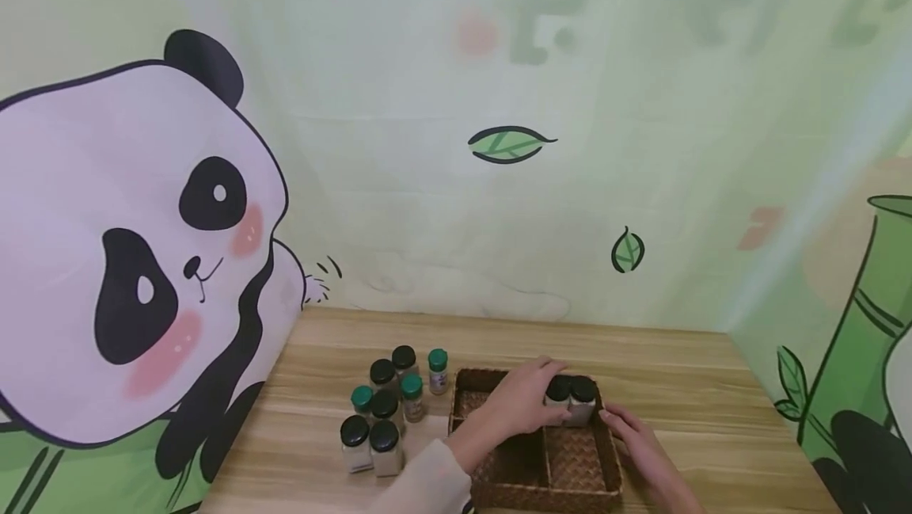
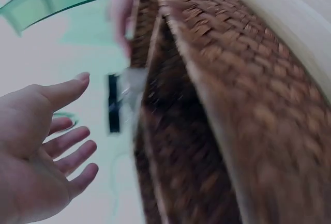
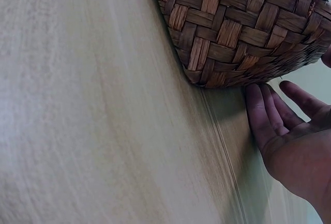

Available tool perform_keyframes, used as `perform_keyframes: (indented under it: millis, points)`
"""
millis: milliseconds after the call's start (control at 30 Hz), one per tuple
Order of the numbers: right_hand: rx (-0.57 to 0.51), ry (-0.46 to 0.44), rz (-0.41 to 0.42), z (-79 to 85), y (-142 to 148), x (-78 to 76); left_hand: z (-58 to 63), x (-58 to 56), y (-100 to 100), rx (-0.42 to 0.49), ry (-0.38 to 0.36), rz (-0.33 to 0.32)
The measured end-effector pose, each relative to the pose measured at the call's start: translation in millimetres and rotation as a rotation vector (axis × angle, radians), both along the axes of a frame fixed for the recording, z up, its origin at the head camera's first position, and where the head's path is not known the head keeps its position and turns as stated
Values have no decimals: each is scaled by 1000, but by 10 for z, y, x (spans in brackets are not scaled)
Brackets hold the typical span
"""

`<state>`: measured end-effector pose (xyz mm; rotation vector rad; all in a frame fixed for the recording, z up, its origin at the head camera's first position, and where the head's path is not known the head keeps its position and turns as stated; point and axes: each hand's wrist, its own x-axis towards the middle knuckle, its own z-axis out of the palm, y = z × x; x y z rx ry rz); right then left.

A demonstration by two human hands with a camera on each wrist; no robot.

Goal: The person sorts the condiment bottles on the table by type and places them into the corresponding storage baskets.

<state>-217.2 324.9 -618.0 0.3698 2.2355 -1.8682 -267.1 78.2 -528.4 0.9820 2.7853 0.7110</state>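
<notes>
A brown woven basket (image 1: 549,500) with dividers sits on the table. Two clear jars with black lids, one on the left (image 1: 558,390) and one on the right (image 1: 583,392), stand side by side in its far right compartment. My left hand (image 1: 518,401) reaches over the basket beside these jars. In the left wrist view that hand (image 2: 44,141) has its fingers spread and loosely bent, with a gap to the black-lidded jar (image 2: 132,89). My right hand (image 1: 640,444) is at the basket's right side. The right wrist view shows its fingers (image 3: 261,113) extended against the woven wall (image 3: 227,32), low near the table.
Left of the basket stands a group of several jars: larger ones with black lids (image 1: 385,451) and smaller ones with green lids (image 1: 412,399). The wooden table (image 1: 677,371) ends at a wall cloth (image 1: 399,181) printed with a panda and leaves.
</notes>
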Motion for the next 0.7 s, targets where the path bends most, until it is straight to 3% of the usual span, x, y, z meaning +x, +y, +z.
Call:
perform_keyframes:
  millis: [167, 367, 567, 700]
  points:
    - [7, -10, 1, 21, 51, 5, 180, 117, -510, 91, -29, 15]
    - [-1, -7, -1, 70, 97, -6, 307, 194, -1181, 117, -13, 86]
    - [3, 1, 22, 52, 106, -26, 295, 313, -1825, 119, 9, 174]
    - [-5, 3, 35, -4, 62, -27, 253, 419, -2149, 93, 32, 190]
